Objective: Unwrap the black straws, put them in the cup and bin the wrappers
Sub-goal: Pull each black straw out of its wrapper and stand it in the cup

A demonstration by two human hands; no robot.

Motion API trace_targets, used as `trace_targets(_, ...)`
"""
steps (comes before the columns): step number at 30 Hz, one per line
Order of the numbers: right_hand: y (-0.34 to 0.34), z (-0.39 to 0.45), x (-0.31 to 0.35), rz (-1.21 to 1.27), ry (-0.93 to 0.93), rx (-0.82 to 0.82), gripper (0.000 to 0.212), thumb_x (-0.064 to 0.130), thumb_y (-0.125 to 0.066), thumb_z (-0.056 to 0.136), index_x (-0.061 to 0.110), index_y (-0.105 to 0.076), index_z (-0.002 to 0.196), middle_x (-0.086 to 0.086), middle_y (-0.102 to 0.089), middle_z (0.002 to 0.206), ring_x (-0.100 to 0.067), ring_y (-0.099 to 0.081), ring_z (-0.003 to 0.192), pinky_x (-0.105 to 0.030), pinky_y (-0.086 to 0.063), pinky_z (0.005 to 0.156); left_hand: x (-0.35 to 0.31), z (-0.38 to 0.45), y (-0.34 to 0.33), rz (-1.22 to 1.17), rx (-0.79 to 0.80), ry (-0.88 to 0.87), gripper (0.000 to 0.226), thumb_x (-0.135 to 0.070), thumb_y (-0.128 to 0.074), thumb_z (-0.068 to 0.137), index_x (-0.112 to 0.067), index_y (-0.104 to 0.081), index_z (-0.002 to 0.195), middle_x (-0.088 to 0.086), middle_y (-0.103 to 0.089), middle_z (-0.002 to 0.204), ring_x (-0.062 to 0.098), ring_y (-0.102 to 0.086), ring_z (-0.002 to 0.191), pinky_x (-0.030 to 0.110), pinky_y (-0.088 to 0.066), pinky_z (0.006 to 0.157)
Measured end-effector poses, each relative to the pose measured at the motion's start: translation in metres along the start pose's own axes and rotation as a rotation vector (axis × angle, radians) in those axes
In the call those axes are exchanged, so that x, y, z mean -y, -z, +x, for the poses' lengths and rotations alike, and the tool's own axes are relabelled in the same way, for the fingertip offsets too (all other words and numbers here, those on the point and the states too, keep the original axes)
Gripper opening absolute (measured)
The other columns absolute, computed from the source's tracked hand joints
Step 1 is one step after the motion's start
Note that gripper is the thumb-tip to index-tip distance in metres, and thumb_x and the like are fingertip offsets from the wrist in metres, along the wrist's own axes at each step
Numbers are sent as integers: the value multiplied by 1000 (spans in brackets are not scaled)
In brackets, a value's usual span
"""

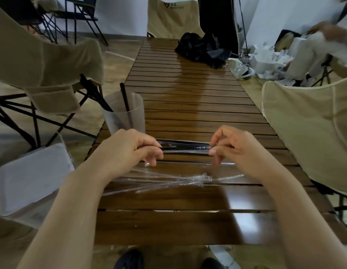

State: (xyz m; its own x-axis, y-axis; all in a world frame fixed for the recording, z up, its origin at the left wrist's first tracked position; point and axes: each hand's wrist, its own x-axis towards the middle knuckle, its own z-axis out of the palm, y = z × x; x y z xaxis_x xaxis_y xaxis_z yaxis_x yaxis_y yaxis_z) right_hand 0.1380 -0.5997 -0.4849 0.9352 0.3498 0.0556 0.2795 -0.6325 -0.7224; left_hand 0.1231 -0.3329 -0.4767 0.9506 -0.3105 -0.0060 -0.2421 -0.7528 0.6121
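Wrapped straws (185, 146) between hands (130, 146); cup (126, 115) beside table edge (95, 140)

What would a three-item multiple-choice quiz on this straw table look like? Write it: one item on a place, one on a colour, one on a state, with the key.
1. Where does the translucent cup stand?
A. on the slatted table's left edge
B. on the floor
C. on a chair

2. What colour are the straws standing in the cup?
A. white
B. black
C. red

3. What are the hands doing?
A. resting flat on the table
B. left hand and right hand both pinch the wrapped straws
C. lifting the cup

Key: 1 A, the cup sits on the slats by the left edge. 2 B, dark straws rise above its rim. 3 B, fingers of both hands close on the bundle's ends, above the loose clear wrappers.
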Motion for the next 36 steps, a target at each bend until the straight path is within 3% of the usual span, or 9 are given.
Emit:
trace_targets(9, 5, -1, -13, 78, 6, 11, 9, 15, -64, 87, 15, -56, 82, -3, -71, 63, -13, -70, 68, -30, -53, 76, 1, 0, 2, -15, 23, 10, 19, -37, -56, 93, -36, -72, 82, -19, -72, 72, -8, -66, 76, 25, -52, 81)
trace_targets(11, 7, -1, -20, 73, 9, -10, 9, 14, -63, 87, 14, -56, 81, -4, -70, 63, -12, -70, 67, -27, -52, 75, 3, -2, 4, -4, 13, 24, 18, -36, -57, 92, -35, -71, 81, -18, -71, 70, -9, -66, 74, 21, -51, 77)
trace_targets(15, 15, -5, -28, 48, 9, -97, 11, 13, -64, 85, 13, -59, 75, -4, -69, 62, -1, -60, 57, -8, -43, 64, 11, -6, 14, 26, -66, 46, 16, -36, -57, 91, -39, -69, 81, -21, -70, 69, -11, -64, 74, 21, -49, 77)
trace_targets(18, 17, -5, -30, 53, 9, -129, 12, 13, -65, 85, 14, -59, 74, -4, -69, 63, -2, -60, 58, -6, -41, 63, 10, -7, 22, 18, -81, 42, 16, -37, -56, 91, -39, -69, 81, -23, -70, 70, -12, -64, 74, 18, -44, 74)
trace_targets(23, 26, -10, -42, -28, 8, -280, 13, 14, -66, 85, 18, -60, 74, 1, -69, 67, -24, -64, 67, -37, -52, 70, 7, -15, 38, 17, -206, 31, 18, -36, -54, 91, -36, -68, 80, -23, -69, 71, -10, -63, 73, 17, -40, 71)
trace_targets(26, 29, -12, -45, -43, -30, -333, 13, 16, -71, 80, 21, -62, 72, 8, -68, 69, -15, -61, 65, -37, -50, 66, 4, -21, 49, 71, -276, 34, 15, -36, -55, 90, -41, -67, 82, -25, -68, 72, -10, -62, 76, 15, -40, 69)
trace_targets(29, 26, -10, -42, -21, -62, -347, 13, 19, -75, 75, 23, -65, 69, 10, -66, 69, -9, -58, 63, -27, -47, 64, -11, -22, 49, 162, -226, 51, 14, -44, -59, 86, -48, -65, 98, -32, -65, 88, -12, -58, 88, 16, -40, 78)
trace_targets(32, 20, -4, -33, -13, -54, -303, 10, 21, -76, 74, 23, -67, 71, 13, -67, 71, -3, -60, 65, -19, -46, 64, -40, -17, 35, 246, -137, 19, 38, -53, -60, 81, -46, -59, 119, -29, -62, 111, -8, -55, 105, 28, -45, 97)
trace_targets(36, 11, -1, -23, 2, -14, -254, 12, 21, -75, 76, 25, -66, 69, 15, -67, 67, 3, -57, 59, -7, -42, 57, -65, -5, 6, 314, -157, -92, 46, -49, -60, 86, -43, -50, 131, -22, -57, 130, 0, -49, 123, 41, -37, 111)
